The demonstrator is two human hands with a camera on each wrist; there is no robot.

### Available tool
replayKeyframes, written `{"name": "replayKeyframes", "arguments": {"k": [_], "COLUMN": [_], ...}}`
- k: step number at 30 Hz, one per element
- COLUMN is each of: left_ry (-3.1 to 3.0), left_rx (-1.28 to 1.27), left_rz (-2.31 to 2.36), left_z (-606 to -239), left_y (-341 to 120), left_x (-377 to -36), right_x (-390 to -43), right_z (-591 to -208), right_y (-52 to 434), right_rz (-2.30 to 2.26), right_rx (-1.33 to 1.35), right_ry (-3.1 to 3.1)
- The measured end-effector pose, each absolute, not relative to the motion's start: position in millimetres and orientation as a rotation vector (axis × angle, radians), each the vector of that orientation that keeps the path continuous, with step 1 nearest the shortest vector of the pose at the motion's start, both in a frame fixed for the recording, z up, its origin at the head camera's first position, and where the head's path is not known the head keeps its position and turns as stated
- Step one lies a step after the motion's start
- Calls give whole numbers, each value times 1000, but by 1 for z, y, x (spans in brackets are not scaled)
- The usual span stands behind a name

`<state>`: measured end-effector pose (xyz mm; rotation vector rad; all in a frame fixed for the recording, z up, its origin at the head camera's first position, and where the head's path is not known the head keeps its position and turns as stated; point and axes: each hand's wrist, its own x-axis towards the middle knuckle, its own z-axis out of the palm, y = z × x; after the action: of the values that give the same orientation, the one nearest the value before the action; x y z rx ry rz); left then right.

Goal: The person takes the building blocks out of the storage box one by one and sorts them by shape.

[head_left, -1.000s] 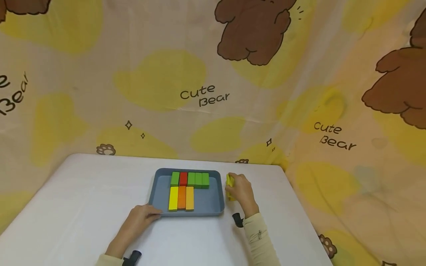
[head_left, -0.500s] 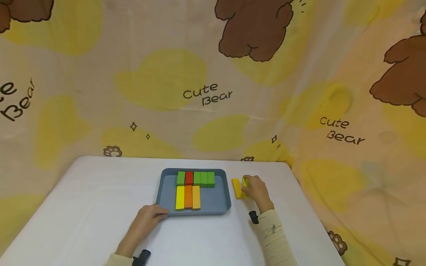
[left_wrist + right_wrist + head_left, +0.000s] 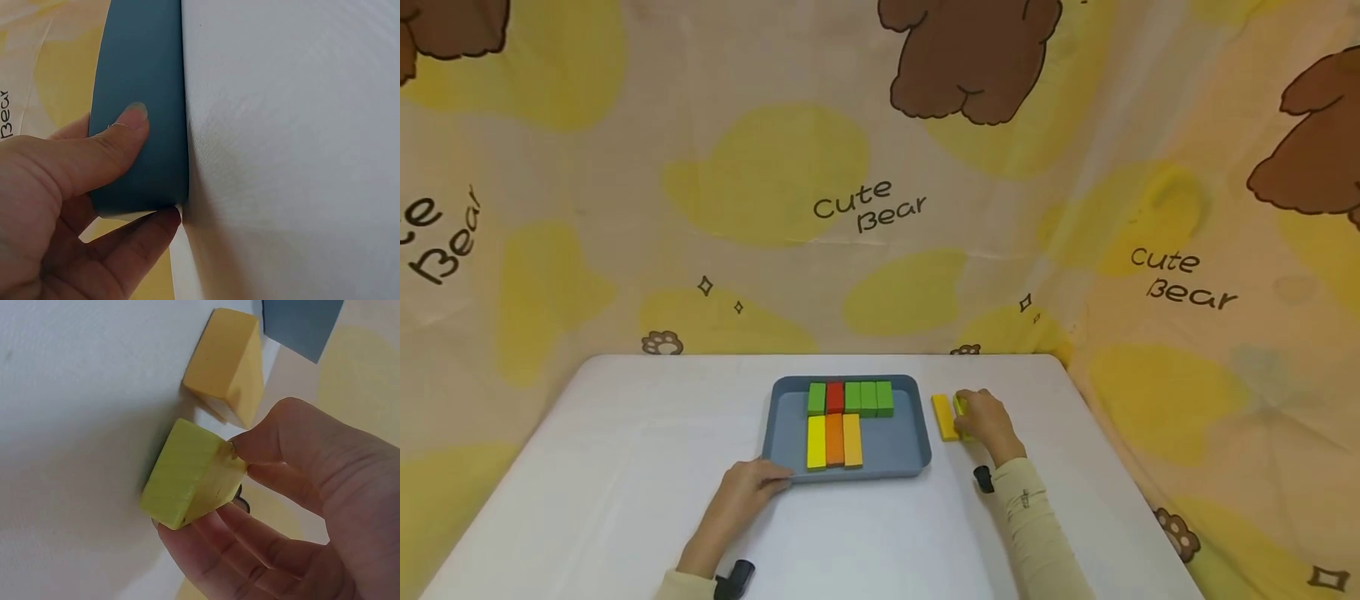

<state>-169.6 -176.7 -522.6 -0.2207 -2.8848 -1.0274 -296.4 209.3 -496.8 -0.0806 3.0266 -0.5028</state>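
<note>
A lime-yellow rectangular wooden block (image 3: 194,475) is pinched between thumb and fingers of the right hand (image 3: 988,421), right of the blue plastic tray (image 3: 910,454). The tray's near-left corner is gripped by the left hand (image 3: 741,500). The neighbouring orange-yellow wooden block (image 3: 944,417) could be nudged, or the pinched one dropped if that shallow hold slips.

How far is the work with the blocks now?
Eight blocks already lie in the blue tray, in two rows. The left hand grips the tray's near corner. The right hand pinches a yellow-green block on the table. A yellow block lies beside it, outside the tray.
</note>
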Motion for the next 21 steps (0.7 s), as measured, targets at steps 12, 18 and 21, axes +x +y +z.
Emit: {"name": "replayKeyframes", "arguments": {"k": [12,18,21], "left_ry": [-2866,-2880,-2883], "left_rx": [-225,-228,-223], "left_rz": [-1025,-1015,-1009], "left_z": [-524,-525,-526], "left_y": [-176,-177,-178], "left_x": [-170,-171,-171], "right_x": [-299,-301,-302], "right_z": [-504,-504,-506], "right_y": [213,211,209], "right_rz": [-460,-431,-413], "right_rx": [-101,-105,-111], "right_ry": [3043,3038,3036]}}
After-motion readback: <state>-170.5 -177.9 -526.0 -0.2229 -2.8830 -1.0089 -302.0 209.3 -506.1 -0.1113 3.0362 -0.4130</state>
